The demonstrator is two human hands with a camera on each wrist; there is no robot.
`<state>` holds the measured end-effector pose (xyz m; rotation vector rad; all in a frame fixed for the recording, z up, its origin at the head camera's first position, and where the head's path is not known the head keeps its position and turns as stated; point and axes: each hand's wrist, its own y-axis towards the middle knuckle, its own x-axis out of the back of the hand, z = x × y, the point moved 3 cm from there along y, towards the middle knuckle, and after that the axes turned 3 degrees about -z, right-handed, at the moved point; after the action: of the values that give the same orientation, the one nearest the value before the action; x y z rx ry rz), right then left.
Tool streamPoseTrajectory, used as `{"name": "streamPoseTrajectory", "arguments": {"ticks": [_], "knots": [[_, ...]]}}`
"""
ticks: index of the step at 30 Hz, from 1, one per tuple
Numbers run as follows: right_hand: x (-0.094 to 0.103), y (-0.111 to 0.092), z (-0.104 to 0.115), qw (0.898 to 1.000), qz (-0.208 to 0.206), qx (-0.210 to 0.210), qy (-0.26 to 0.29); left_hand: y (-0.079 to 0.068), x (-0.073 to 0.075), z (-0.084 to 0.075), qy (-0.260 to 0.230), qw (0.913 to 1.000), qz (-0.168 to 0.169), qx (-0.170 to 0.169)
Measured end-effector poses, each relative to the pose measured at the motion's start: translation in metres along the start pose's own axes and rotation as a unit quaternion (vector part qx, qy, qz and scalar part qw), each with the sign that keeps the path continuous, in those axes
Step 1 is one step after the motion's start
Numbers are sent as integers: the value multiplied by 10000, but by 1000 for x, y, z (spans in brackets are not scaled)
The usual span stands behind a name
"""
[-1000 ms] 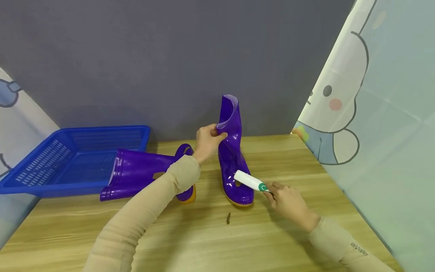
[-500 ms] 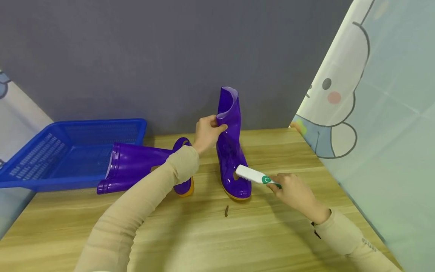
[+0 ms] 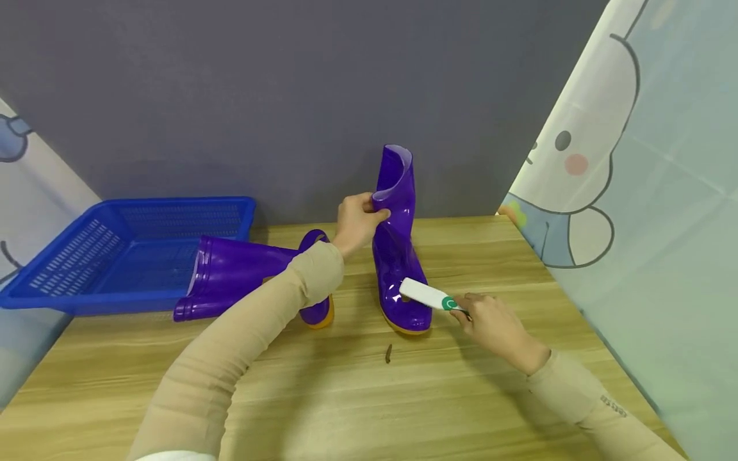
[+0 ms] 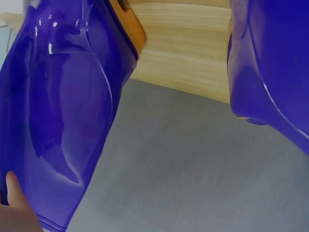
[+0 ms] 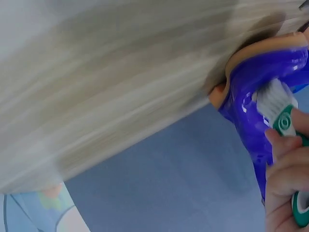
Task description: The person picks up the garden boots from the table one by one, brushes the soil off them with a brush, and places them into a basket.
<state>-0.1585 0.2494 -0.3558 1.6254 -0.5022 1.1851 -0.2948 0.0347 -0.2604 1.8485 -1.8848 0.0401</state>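
While the left grip (image 3: pixel 359 223) pinches the upright boot (image 3: pixel 396 251) up top, the right grip (image 3: pixel 496 325) holds the brush (image 3: pixel 423 294) toward ten o'clock, across the six-o'clock toe (image 3: pixel 412 317).

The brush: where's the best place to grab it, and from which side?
Probably by the brush handle, with the right hand coming from the right: its bristled head points left over the foot of the upright boot, leaving the handle clear.

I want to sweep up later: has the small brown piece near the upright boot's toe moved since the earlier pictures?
No; in the head view, the small brown piece shows no shift either way against the blue basket.
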Motion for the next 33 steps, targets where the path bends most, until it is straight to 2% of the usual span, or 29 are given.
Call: {"name": "streamPoseTrajectory", "arguments": {"ticks": [2, 5, 10, 16, 21, 24, 30, 33], "knots": [[4, 0, -3, 9994, 222, -198, 159, 2, 0, 1, -24, 10000, -47, -4], [6, -3, -6, 9990, 326, -279, 157, 5, 0, 3, 2, 9999, -98, 41], [8, -11, -9, 9991, 247, -316, 158, 5, -4, 6, -4, 9998, -46, 198], [9, -23, -14, 9972, 234, -464, 529, 3, -10, 3, 65, 9999, 130, 37], [15, -18, -15, 9929, 333, -708, 898, 4, -6, 1, -13, 10000, 80, 25], [20, -9, -13, 9928, 168, -773, 899, 5, -3, 0, 4, 10000, 63, 28], [11, 3, -3, 9986, -480, 60, 232, 3, 0, 0, 36, 9999, 64, 93], [3, 2, -2, 9984, -483, 234, 187, 1, 0, 0, 63, 9999, 94, 114]]}}
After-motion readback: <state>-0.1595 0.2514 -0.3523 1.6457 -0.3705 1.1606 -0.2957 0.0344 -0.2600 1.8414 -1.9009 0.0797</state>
